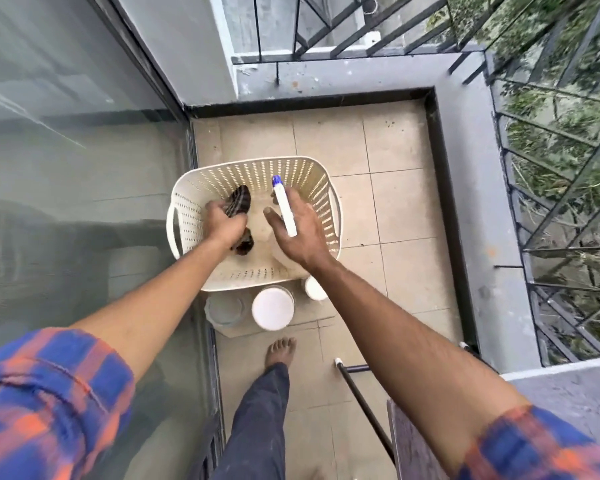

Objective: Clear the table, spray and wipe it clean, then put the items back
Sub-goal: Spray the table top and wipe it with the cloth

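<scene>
A cream perforated basket stands on the balcony floor below me. My left hand is inside it, closed around a dark striped cloth. My right hand hovers over the basket's right half with a white spray bottle, blue at the nozzle, lying across its fingers; the grip is loose, thumb spread. A corner of the table shows at the bottom right.
Two white-lidded jars and a clear container stand on the tiles just in front of the basket. A glass door runs along the left, a grey ledge and metal railing along the right. My bare foot is behind the jars.
</scene>
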Tool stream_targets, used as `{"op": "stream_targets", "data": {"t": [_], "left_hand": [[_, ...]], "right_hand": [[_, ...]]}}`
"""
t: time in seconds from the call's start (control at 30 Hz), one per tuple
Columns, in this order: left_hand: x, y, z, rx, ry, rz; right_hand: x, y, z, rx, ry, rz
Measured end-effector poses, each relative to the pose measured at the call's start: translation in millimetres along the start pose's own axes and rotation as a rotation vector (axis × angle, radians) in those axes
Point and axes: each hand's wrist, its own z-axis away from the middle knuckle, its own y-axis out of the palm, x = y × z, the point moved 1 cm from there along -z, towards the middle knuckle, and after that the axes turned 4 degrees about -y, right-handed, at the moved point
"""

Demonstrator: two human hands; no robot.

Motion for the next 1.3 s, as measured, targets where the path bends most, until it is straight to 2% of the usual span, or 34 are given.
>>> {"op": "stream_targets", "data": {"t": [0.17,0.3,0.43,0.5,0.73,1.0,1.13,1.3], "left_hand": [[-31.1,-35.9,40.7,0.040,0.103,0.178],[-49.8,-60.9,85.8,0.165,0.132,0.327],[-62.7,-67.7,147.2,0.296,0.193,0.309],[-65.7,-59.0,181.8,0.368,0.230,0.296],[-60.5,13.0,302.1,0.571,0.447,0.003],[-14.8,87.2,424.6,0.737,0.626,-0.281],[19.2,104.6,475.5,0.777,0.659,-0.386],[45.9,117.4,508.1,0.752,0.721,-0.460]], "right_hand": [[45.9,-39.5,-10.9,-0.064,0.046,-0.254],[83.0,-87.3,4.4,-0.101,0.005,-0.409],[102.9,-152.3,56.9,-0.277,0.141,-0.637],[102.2,-184.7,99.4,-0.400,0.197,-0.672],[71.4,-253.5,300.6,-0.748,0.289,-0.716],[14.2,-246.3,527.6,-1.133,0.633,-0.733],[4.2,-226.2,600.0,-1.174,0.784,-0.731],[-7.6,-205.5,638.6,-1.124,0.836,-0.660]]}}
